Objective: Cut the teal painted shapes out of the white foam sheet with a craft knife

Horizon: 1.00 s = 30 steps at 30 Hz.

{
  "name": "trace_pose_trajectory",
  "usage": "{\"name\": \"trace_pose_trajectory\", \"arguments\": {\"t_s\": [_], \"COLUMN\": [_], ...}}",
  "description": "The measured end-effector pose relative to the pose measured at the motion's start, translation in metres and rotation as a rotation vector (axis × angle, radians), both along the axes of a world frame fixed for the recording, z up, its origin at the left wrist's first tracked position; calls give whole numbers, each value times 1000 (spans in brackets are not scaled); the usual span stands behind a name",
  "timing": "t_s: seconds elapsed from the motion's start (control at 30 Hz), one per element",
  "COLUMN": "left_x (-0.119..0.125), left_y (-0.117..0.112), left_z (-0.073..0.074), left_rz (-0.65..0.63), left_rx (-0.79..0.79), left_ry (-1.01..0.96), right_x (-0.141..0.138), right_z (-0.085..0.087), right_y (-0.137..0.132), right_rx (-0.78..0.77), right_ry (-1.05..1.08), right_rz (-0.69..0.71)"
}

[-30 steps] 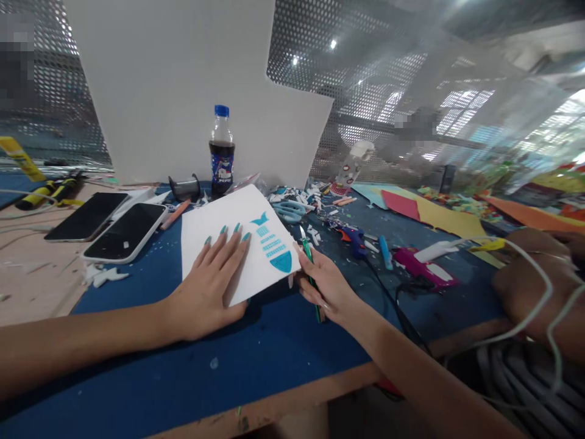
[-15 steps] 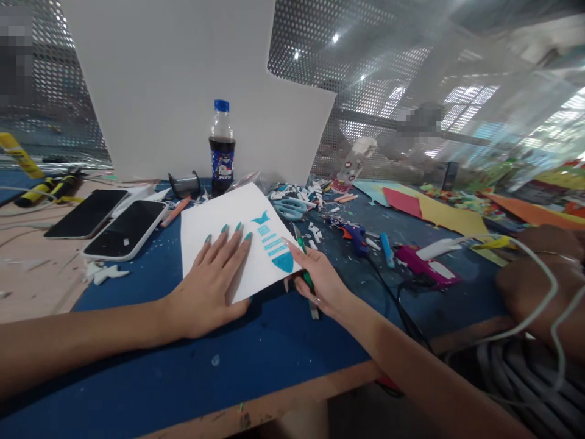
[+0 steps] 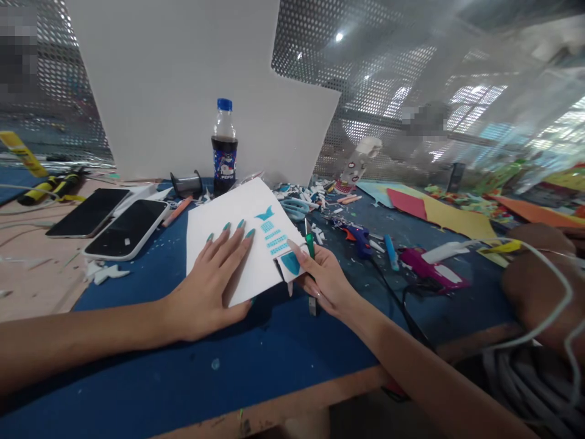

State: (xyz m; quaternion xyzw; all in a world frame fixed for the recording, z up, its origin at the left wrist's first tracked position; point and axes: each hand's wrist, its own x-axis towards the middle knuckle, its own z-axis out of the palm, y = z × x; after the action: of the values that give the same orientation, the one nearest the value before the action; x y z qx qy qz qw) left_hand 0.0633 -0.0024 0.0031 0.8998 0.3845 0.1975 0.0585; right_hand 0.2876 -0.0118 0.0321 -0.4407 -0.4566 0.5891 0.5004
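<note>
A white foam board point(image 3: 219, 222) with a blue fish-skeleton shape on it lies tilted in front of me. My left hand point(image 3: 212, 274) rests flat on it, fingers stretched out. At the board's lower right corner, my right hand point(image 3: 326, 277) pinches the part bearing the blue fish head point(image 3: 290, 262) between thumb and fingers. A dark gap has opened between that corner and the rest of the board. The same hand also holds a green craft knife point(image 3: 310, 244), its blade pointing away from me. My right fingers partly hide the knife's middle.
Two phones point(image 3: 128, 230) lie left of the board. Behind it stand a Pepsi bottle point(image 3: 224, 152) and a wire spool point(image 3: 186, 183). Blue scissors point(image 3: 295, 208) lie among white scraps. On the right are glue guns point(image 3: 432, 268), coloured paper point(image 3: 450, 213) and another person's arm point(image 3: 539, 262).
My right hand has bent the fish-head corner, and a gap now shows along its left side. The knife has turned more upright. My left hand stays flat on the board.
</note>
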Motion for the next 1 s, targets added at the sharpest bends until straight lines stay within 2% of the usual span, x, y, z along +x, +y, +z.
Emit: {"name": "trace_pose_trajectory", "arguments": {"t_s": [0.4, 0.63, 0.8, 1.0], "left_x": [0, 1, 0, 0], "left_y": [-2, -3, -4, -3], "left_z": [4, 6, 7, 5], "left_rz": [-52, -81, -110, -115], "left_rx": [-15, -30, -38, -32], "left_ry": [-3, 9, -4, -8], "right_x": [1, 5, 15, 27], "right_z": [8, 13, 8, -3], "right_y": [-4, -6, -1, 9], "right_rx": [66, 70, 91, 200], "right_ry": [-16, -34, -81, -212], "right_rz": [0, 55, 96, 51]}}
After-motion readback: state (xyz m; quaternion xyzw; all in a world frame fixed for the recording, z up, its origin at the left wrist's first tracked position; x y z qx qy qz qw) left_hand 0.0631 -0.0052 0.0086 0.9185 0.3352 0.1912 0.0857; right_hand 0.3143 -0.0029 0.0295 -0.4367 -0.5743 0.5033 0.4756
